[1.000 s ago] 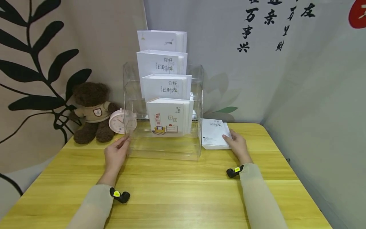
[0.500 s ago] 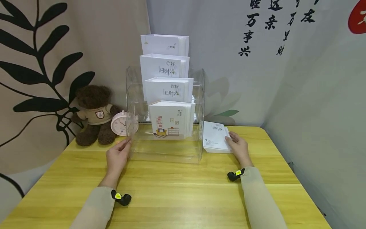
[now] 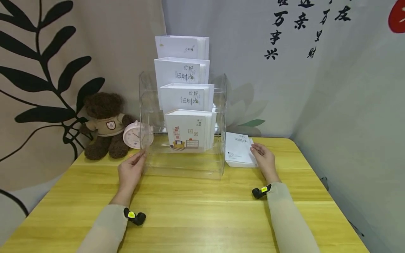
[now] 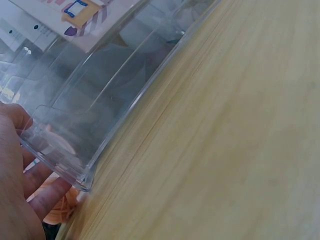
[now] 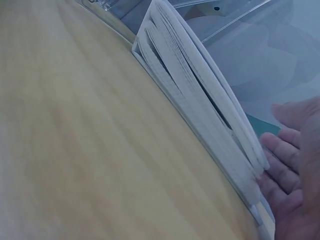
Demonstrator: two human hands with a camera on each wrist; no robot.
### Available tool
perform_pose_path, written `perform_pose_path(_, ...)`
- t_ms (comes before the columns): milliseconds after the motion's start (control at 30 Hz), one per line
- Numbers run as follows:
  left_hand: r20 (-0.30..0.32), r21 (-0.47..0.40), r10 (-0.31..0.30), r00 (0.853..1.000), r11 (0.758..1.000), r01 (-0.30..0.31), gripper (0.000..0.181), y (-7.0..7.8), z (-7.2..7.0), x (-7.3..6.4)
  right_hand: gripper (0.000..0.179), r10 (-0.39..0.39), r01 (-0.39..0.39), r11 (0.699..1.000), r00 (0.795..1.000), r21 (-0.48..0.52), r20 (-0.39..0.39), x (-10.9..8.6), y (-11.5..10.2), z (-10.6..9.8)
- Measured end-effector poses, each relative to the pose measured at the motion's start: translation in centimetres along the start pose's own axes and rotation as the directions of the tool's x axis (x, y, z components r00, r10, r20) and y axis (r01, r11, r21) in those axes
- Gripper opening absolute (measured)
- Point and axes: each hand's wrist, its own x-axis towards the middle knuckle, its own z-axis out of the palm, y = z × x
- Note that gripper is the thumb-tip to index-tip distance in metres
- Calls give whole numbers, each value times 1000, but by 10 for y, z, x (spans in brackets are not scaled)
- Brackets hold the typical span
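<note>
A clear tiered display rack (image 3: 183,169) stands upright on the wooden table, with white hardcover albums (image 3: 186,131) set on its several tiers. At the rack's lower left side, my left hand (image 3: 130,173) pinches the side panel; in the left wrist view the thumb lies over the panel edge, with the fingers on its outer side. To the right of the rack a thick white album (image 3: 239,149) lies flat. My right hand (image 3: 265,163) is by its right edge, fingers loosely extended; in the right wrist view the fingertips are at the page block (image 5: 195,95), the thumb raised off the cover.
A brown teddy bear (image 3: 105,126) and a pink alarm clock (image 3: 132,135) sit left of the rack. Behind the table (image 3: 196,221) hangs a grey cloth (image 3: 332,88) with printed characters. An orange item (image 4: 60,207) shows behind the left fingers.
My right hand has slid slightly right, from lying over the album's corner to its edge, the thumb coming off the cover. The left hand keeps its place on the rack. The head view shifted slightly.
</note>
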Motion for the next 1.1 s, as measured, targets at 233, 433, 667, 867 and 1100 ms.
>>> perform_pose_path(233, -15, -24, 34, 999, 999, -35, 32, 7, -1, 8, 57, -43, 43, 999, 999, 26, -28, 5, -12, 2)
perform_pose_path(433, -7, -53, 38, 999, 998, -38, 31, 8, 2, 6, 50, -172, 183, 973, 982, 143, -83, 4, -35, 5)
perform_pose_path(667, -22, -25, 47, 999, 999, -48, 30, 3, 0, 4, 39, -515, 505, 825, 857, 254, -30, -23, -119, 33)
perform_pose_path(867, -6, -19, 31, 999, 999, -31, 31, 1, -1, -2, 42, -722, 691, 672, 691, 267, 29, -45, -175, 71)
perform_pose_path(1100, -5, -18, 39, 999, 999, -39, 31, -1, -5, -6, 60, -686, 644, 721, 717, 256, 128, -48, -190, 112)
